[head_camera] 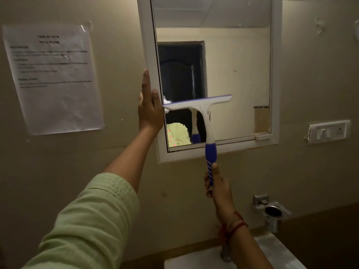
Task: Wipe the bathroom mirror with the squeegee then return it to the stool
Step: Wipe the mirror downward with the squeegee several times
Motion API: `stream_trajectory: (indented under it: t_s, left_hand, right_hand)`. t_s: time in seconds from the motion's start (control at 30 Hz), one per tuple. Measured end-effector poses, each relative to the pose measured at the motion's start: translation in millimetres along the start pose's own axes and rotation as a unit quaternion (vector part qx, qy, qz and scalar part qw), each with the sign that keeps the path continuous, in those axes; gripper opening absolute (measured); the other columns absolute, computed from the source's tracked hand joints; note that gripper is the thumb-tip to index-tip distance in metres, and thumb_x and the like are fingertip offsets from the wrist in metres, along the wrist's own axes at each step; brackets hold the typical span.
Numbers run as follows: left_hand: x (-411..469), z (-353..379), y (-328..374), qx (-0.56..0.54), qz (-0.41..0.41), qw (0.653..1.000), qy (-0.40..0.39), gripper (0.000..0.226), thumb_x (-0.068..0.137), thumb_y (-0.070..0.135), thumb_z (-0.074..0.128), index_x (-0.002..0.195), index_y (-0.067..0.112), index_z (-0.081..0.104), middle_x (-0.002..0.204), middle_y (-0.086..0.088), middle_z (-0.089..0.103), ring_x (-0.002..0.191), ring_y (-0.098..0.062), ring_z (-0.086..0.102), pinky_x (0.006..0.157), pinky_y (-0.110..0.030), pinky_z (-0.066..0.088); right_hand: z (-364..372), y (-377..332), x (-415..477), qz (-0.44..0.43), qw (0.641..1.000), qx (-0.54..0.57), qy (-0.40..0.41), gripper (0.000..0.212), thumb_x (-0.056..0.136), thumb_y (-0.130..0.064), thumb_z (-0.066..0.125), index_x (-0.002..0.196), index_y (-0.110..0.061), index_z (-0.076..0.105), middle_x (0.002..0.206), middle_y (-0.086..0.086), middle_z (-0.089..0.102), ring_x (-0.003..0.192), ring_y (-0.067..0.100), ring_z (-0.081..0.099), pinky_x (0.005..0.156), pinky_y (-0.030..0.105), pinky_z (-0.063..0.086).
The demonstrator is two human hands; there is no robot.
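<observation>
A white-framed bathroom mirror (233,74) hangs on the beige wall ahead. My right hand (218,188) grips the blue striped handle of a squeegee (204,107). Its white blade lies flat across the lower left part of the glass, tilted a little up to the right. My left hand (149,107) rests against the mirror's left frame edge, fingers stretched upward, holding nothing. The stool is not in view.
A printed paper sheet (54,78) is taped to the wall at left. A switch plate (328,131) sits right of the mirror. Below it a metal cup holder (273,211) juts from the wall. A tap (225,253) and white basin (194,263) lie at the bottom.
</observation>
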State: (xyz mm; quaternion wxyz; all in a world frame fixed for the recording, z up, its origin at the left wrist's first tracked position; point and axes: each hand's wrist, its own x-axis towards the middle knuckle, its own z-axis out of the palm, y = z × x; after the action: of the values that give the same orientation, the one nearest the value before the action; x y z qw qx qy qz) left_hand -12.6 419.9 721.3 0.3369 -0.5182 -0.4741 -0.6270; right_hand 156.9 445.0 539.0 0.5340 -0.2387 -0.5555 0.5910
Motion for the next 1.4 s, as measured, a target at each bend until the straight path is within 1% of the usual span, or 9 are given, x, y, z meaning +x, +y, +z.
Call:
stream_trajectory:
  t_s: [0.07,0.17,0.4,0.5,0.7,0.93,1.13,1.27,1.4]
  left_hand:
    - [0,1,-1,0.001,0.006,1.000,0.001,0.048,0.098,0.014,0.028,0.144,0.005,0.016,0.150,-0.017,0.024,0.105,0.013,0.038,0.076,0.013,0.020]
    - [1,2,-3,0.002,0.006,1.000,0.003,0.048,0.099,0.015,0.027,0.144,0.005,0.016,0.150,-0.017,0.024,0.095,0.036,0.028,0.075,0.013,0.020]
    - [2,0,-2,0.013,-0.002,1.000,0.010,0.047,0.098,0.019,0.027,0.144,0.010,0.018,0.152,-0.010,0.023,0.116,0.018,0.016,0.089,0.010,0.010]
    - [1,1,-3,0.005,0.002,1.000,0.006,0.047,0.099,0.017,0.027,0.144,0.009,0.017,0.152,-0.012,0.022,0.115,0.015,0.025,0.083,0.013,0.013]
    - [0,3,-4,0.000,0.007,1.000,0.000,0.047,0.099,0.014,0.027,0.144,0.005,0.016,0.149,-0.019,0.024,0.093,0.040,0.017,0.076,0.015,0.016]
    - [1,1,-3,0.013,-0.013,1.000,-0.004,0.048,0.099,0.020,0.025,0.145,0.013,0.014,0.154,-0.006,0.017,0.122,0.007,0.018,0.089,0.009,0.013]
    - [1,2,-4,0.001,0.002,1.000,-0.006,0.048,0.099,0.018,0.025,0.144,0.009,0.014,0.152,-0.013,0.018,0.098,0.037,0.024,0.075,0.010,0.026]
    - [1,1,-3,0.012,-0.011,1.000,-0.006,0.048,0.099,0.019,0.025,0.145,0.013,0.013,0.154,-0.007,0.017,0.113,0.022,0.019,0.088,0.003,0.023]
    - [2,2,-3,0.016,-0.005,1.000,0.001,0.048,0.099,0.018,0.026,0.145,0.011,0.015,0.153,-0.009,0.018,0.111,0.027,0.013,0.088,0.008,0.017]
  right_hand:
    - [3,-15,8,-0.011,1.000,-0.004,-0.008,0.044,0.082,-0.058,0.040,0.070,-0.018,0.056,0.055,-0.007,0.050,0.044,0.004,0.043,0.040,0.016,0.035]
    - [6,-13,8,-0.016,1.000,-0.007,-0.012,0.043,0.086,-0.055,0.039,0.071,-0.018,0.056,0.056,-0.006,0.051,0.045,0.004,0.044,0.040,0.016,0.035]
    - [-4,37,-16,0.001,1.000,0.025,0.018,0.036,0.093,-0.037,0.040,0.072,-0.011,0.055,0.058,0.000,0.048,0.047,0.008,0.039,0.038,0.016,0.032]
    - [-2,21,-4,-0.021,0.998,0.047,0.029,0.036,0.091,-0.038,0.043,0.071,-0.012,0.058,0.051,-0.005,0.050,0.041,0.003,0.041,0.037,0.013,0.033]
    - [7,21,3,-0.032,0.999,0.036,0.010,0.038,0.092,-0.037,0.041,0.069,-0.012,0.058,0.049,-0.008,0.051,0.040,-0.001,0.043,0.038,0.011,0.033]
    - [-2,53,-18,0.012,0.999,0.041,0.021,0.045,0.078,-0.050,0.043,0.066,-0.008,0.055,0.051,-0.002,0.048,0.044,0.008,0.039,0.037,0.013,0.031]
    - [-1,18,4,-0.005,1.000,0.020,-0.020,0.041,0.088,-0.047,0.042,0.067,-0.016,0.059,0.049,-0.009,0.052,0.042,0.003,0.044,0.038,0.014,0.034]
    - [-6,40,-5,0.033,0.999,0.010,-0.028,0.044,0.087,-0.049,0.039,0.070,-0.013,0.059,0.055,-0.001,0.051,0.047,0.009,0.045,0.040,0.018,0.034]
    - [-8,62,-19,0.056,0.998,0.012,-0.024,0.046,0.088,-0.045,0.038,0.068,-0.009,0.059,0.056,0.004,0.048,0.048,0.013,0.042,0.041,0.020,0.031]
